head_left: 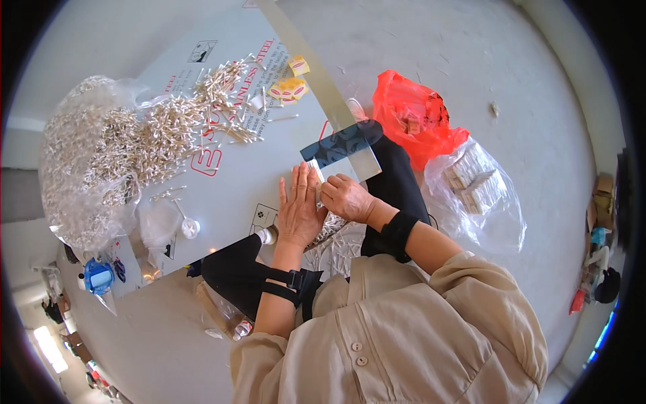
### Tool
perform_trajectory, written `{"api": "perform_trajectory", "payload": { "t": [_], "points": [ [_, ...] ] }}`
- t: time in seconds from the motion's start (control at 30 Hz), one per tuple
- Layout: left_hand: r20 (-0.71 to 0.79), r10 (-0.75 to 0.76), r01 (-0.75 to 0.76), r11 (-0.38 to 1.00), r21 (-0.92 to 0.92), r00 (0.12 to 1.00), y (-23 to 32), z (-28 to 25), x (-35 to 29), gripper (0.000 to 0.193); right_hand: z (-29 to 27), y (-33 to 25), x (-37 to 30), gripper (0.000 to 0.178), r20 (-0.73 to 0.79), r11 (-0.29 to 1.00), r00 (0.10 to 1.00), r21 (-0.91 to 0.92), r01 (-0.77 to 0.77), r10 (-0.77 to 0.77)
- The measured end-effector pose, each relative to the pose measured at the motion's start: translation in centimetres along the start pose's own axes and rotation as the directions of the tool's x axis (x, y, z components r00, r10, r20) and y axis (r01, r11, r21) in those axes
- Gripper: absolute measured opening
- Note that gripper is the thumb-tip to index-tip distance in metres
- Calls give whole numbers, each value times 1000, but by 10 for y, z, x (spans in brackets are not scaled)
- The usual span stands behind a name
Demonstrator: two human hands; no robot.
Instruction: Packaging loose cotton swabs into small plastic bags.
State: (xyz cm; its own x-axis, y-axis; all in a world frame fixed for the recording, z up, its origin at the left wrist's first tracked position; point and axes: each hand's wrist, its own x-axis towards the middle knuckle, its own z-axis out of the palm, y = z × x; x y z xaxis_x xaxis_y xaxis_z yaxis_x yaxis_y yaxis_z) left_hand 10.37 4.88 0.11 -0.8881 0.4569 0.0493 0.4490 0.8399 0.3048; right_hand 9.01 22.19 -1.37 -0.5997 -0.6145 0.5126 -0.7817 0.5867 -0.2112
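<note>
My left hand lies on the table with its fingers stretched out. A small white, flat piece shows at its fingertips, partly hidden. Close beside it, my right hand has its fingers bent and pinched together; what they grip is hidden. Just beyond my hands lies a dark strip of film at the table's corner. A large heap of cotton swabs spreads over the left of the table, partly inside a clear plastic bag. Several small yellow packets lie at the far edge.
The metal tabletop bears printed film. A small white round container and a blue object are at its near left. On the floor to the right are a red plastic bag and a clear bag with white bundles.
</note>
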Motion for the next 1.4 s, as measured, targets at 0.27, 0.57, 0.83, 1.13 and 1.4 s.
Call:
{"api": "perform_trajectory", "payload": {
  "t": [0.27,0.57,0.83,1.13,1.4],
  "points": [
    [-240,38,-81,982,-171,970,-15,-20,-1,63,-10,1,6,13,0,998,999,47,-48,48],
    [-383,-184,-129,740,-661,905,7,-84,-12,25,-80,-8,44,20,-77,920,979,362,-149,189],
    [-423,-206,-113,780,-616,882,30,-109,-27,11,-108,-39,46,18,-73,905,976,392,-163,207],
    [-473,-145,-155,828,-539,869,51,-113,-44,11,-111,-66,54,12,-194,799,935,586,-130,295],
    [-608,-196,-160,863,-480,769,68,-120,-55,10,-113,-78,62,19,-250,850,935,518,-91,252]
  ]
}}
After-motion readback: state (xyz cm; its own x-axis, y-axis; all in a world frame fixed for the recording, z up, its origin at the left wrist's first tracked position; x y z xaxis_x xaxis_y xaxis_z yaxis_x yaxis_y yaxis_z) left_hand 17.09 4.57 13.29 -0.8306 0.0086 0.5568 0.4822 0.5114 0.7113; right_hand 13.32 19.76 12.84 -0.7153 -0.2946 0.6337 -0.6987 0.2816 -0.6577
